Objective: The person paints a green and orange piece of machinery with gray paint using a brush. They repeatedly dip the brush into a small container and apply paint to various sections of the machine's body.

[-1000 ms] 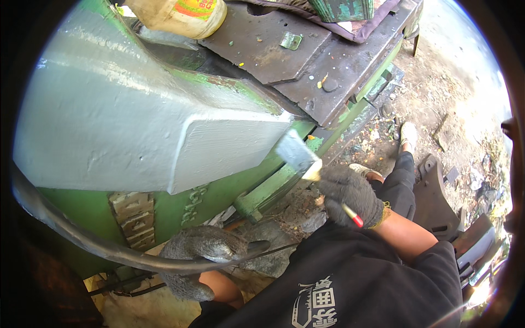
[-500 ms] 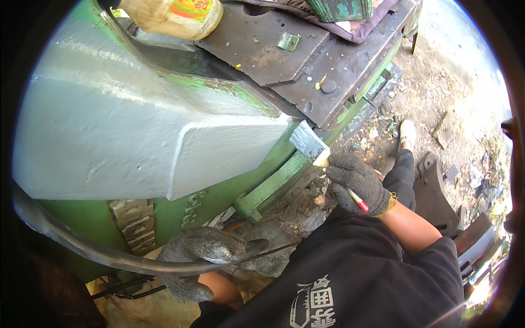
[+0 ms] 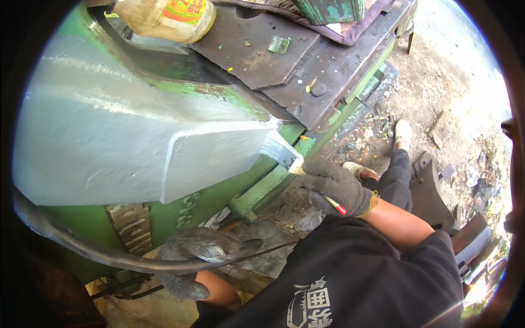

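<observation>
In a dark grey knit glove, my right hand (image 3: 339,188) is closed around a paintbrush (image 3: 289,157), whose red-tipped handle pokes out near the wrist. Its wet, grey-coated bristles touch the right end of a panel (image 3: 219,156) covered in glossy grey paint. Bare green metal (image 3: 180,216) shows below the painted part. My left hand (image 3: 197,246), gloved the same way, is wrapped round a dark curved bar (image 3: 131,264) at the lower left; part of the fingers is hidden behind the bar.
A stained plastic jug (image 3: 169,19) stands on the brown metal deck (image 3: 262,49) at the top, with a green paint-flaked container (image 3: 331,10) farther right. Rubble-strewn ground (image 3: 443,82) lies to the right. Rusty curved metal parts (image 3: 432,191) rest beside my leg.
My right hand has moved left and slightly down with the paintbrush, bringing its bristles from beyond the panel's end onto the painted edge. My left hand stays on the bar.
</observation>
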`<state>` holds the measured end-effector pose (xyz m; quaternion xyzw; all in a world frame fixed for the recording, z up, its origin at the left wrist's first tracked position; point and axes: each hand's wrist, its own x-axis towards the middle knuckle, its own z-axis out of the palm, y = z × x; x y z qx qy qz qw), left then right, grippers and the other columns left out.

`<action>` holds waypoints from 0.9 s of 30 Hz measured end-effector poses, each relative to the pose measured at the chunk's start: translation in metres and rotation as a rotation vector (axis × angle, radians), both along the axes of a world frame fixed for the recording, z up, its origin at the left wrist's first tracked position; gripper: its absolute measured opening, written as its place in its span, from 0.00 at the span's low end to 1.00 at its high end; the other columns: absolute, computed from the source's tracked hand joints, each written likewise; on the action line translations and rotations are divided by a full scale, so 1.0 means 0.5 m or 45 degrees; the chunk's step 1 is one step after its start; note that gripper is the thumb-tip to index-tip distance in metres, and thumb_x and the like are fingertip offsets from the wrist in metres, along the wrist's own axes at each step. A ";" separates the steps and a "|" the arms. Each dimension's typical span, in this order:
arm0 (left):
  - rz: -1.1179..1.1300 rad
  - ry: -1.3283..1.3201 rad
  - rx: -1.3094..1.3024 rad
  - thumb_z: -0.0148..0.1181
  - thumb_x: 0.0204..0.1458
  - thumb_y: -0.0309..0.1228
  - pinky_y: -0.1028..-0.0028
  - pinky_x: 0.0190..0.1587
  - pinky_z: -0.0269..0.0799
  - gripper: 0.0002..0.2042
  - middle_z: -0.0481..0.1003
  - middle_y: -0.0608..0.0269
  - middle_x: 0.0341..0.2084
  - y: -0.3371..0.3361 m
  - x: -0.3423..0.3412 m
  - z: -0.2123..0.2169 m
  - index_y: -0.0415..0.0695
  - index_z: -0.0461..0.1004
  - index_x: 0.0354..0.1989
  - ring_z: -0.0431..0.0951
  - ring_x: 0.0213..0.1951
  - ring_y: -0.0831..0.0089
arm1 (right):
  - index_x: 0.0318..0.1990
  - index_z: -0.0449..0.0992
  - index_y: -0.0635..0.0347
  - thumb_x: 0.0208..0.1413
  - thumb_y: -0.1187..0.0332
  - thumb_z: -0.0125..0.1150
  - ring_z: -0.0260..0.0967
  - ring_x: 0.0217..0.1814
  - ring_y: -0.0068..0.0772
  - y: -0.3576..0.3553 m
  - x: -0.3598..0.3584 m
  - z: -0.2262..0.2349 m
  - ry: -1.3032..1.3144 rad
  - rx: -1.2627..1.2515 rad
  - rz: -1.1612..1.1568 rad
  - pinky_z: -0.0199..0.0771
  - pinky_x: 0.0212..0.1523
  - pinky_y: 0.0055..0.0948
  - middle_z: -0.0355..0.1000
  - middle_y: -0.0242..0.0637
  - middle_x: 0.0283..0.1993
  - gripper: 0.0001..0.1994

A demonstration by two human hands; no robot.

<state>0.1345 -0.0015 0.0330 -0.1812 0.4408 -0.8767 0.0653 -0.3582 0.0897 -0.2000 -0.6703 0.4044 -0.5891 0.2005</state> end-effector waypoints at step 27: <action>0.166 -1.764 -2.617 0.59 0.60 0.38 0.63 0.57 0.73 0.25 0.74 0.51 0.54 -0.009 -0.432 -0.019 0.34 0.68 0.61 0.77 0.52 0.61 | 0.49 0.78 0.61 0.52 0.73 0.65 0.72 0.55 0.52 0.095 -0.012 -0.005 0.008 0.331 0.026 0.74 0.57 0.46 0.75 0.47 0.50 0.15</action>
